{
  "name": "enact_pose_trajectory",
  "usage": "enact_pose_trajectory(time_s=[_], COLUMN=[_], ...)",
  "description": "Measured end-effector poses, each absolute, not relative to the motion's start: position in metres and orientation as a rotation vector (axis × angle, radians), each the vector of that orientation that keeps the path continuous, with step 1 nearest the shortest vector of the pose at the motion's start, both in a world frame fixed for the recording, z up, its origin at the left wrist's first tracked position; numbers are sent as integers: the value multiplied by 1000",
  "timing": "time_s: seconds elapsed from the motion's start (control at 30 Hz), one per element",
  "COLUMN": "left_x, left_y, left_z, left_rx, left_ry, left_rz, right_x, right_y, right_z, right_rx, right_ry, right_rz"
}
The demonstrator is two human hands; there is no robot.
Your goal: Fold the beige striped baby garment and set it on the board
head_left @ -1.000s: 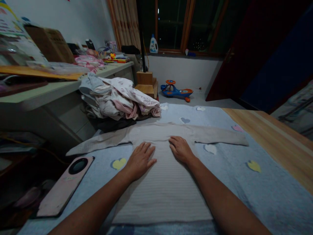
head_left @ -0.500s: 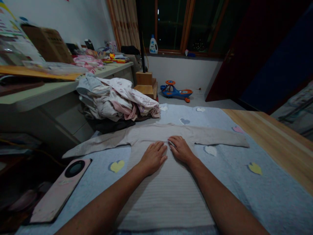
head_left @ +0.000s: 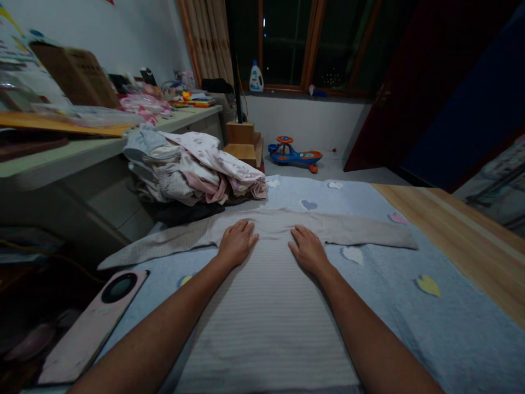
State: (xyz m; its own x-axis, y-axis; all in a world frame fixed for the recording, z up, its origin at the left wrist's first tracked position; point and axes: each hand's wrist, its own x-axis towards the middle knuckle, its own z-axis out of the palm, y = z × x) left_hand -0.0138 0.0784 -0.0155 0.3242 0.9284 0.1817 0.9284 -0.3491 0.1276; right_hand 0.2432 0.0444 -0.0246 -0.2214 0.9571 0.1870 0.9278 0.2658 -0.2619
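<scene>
A pale ribbed long-sleeved top [head_left: 270, 306] lies spread flat on a light blue blanket [head_left: 410, 323] with heart patches, both sleeves stretched out sideways. My left hand [head_left: 237, 243] rests palm down on the top near its left shoulder, fingers extended and open. My right hand [head_left: 307, 250] lies flat on the top near the right shoulder, fingers stretched out too. Neither hand holds anything.
A heap of pale and pink clothes [head_left: 192, 167] sits at the blanket's far left. A pink phone [head_left: 92, 323] lies at the left edge. A cluttered desk [head_left: 82, 145] runs along the left. Bare wooden surface [head_left: 463, 230] shows on the right; a toy car [head_left: 293, 153] stands on the floor beyond.
My left hand slid from the middle of the top out toward its left shoulder. My right hand shifted slightly right. The hands are now farther apart.
</scene>
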Motion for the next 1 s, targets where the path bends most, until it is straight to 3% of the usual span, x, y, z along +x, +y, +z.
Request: enact_pose_trajectory(time_s=[0.2, 0.4, 0.83, 1.0], left_x=[4, 14, 21, 43], left_y=[113, 155, 163, 118], left_z=[-3, 11, 3, -5], left_rx=[2512, 2324, 2158, 2428], left_ry=[1841, 1942, 2139, 1746], left_rz=[244, 245, 467, 655], right_x=[237, 223, 221, 220], right_y=[44, 39, 34, 34], right_z=[-25, -20, -17, -18], right_rx=[-1517, -1132, -1399, -1651], right_ry=[-2207, -2339, -2350, -2333], right_rz=[126, 335, 268, 236])
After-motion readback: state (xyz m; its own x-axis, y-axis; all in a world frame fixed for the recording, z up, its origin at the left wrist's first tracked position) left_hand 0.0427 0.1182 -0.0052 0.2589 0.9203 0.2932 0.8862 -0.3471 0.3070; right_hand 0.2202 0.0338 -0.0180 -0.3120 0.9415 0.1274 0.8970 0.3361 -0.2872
